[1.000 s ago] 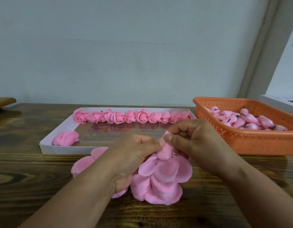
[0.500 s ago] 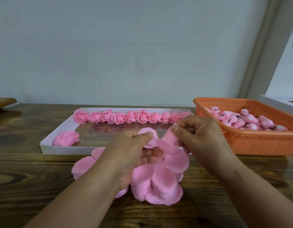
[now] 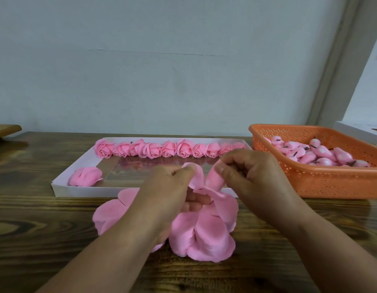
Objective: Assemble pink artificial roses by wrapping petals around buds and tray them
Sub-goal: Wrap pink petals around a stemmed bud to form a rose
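Petals [image 3: 204, 235], soft pink and rounded, spread in a loose fan on the near tabletop [image 3: 35, 240], partly hidden under the left hand [image 3: 168, 193], which pinches one petal's upper edge. The right hand [image 3: 251, 178], fingers curled, pinches a smooth pink bud [image 3: 214, 178] standing among them; its base is covered. Finished roses [image 3: 166, 149] line the far side of a white tray [image 3: 62, 190], one loose cluster [image 3: 85, 176] at its left. An orange basket [image 3: 331, 185] of buds, cut off at the right, sits beside the tray.

Pink bud [image 3: 214, 178] upright amid spread petals [image 3: 204, 233], finished roses [image 3: 168, 149] rowed in white tray [image 3: 62, 188] (far edge)
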`<state>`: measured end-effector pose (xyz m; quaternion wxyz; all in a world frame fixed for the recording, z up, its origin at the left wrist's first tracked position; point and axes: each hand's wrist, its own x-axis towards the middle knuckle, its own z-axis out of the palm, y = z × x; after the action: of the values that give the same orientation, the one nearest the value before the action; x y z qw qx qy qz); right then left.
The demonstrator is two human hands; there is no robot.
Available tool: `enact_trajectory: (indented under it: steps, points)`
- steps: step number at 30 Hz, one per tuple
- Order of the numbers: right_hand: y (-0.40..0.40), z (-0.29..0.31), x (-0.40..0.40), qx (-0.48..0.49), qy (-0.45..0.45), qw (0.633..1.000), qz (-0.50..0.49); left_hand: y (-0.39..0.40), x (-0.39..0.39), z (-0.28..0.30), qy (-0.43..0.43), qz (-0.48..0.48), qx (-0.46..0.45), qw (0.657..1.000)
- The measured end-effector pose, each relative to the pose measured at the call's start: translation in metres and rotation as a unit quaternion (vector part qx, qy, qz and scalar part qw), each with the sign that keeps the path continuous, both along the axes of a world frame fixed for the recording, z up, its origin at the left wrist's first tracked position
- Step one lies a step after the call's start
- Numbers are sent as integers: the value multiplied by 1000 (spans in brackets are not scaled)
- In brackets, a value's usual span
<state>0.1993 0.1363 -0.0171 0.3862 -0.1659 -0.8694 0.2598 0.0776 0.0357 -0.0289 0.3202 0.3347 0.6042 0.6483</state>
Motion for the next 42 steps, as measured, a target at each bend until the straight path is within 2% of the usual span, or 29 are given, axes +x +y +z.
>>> enact_trajectory:
  steps: [7, 10, 15, 20, 30, 34, 35, 38, 42]
  points:
    - [0, 0, -4, -62, 95, 992, -53, 5, 4, -10, 29, 5, 43, 999]
    - [-2, -3, -6, -69, 108, 990, -61, 8, 7, -13, 24, 28, 60, 998]
    - [-6, -4, -7, -66, 79, 994, -47, 10, 7, -16, 80, 101, 46, 991]
    - [-10, -1, -6, -46, 49, 998, -18, 8, 8, -13, 145, 120, 47, 981]
    - [-12, 8, 2, 64, -75, 995, 16, 5, 6, -7, 181, 83, 17, 980]
    - [-11, 9, 2, 15, -61, 998, 15, 3, 9, -5, 233, 20, 41, 971]
    - [-10, 9, 2, 0, -56, 998, 15, 4, 9, -4, 221, 1, 41, 974]
    - [-6, 9, 3, -40, -38, 998, 9, 6, 4, -4, 106, -73, 25, 991]
    - [-5, 11, 4, -91, -13, 996, 13, 4, -6, -8, 57, -82, 54, 994]
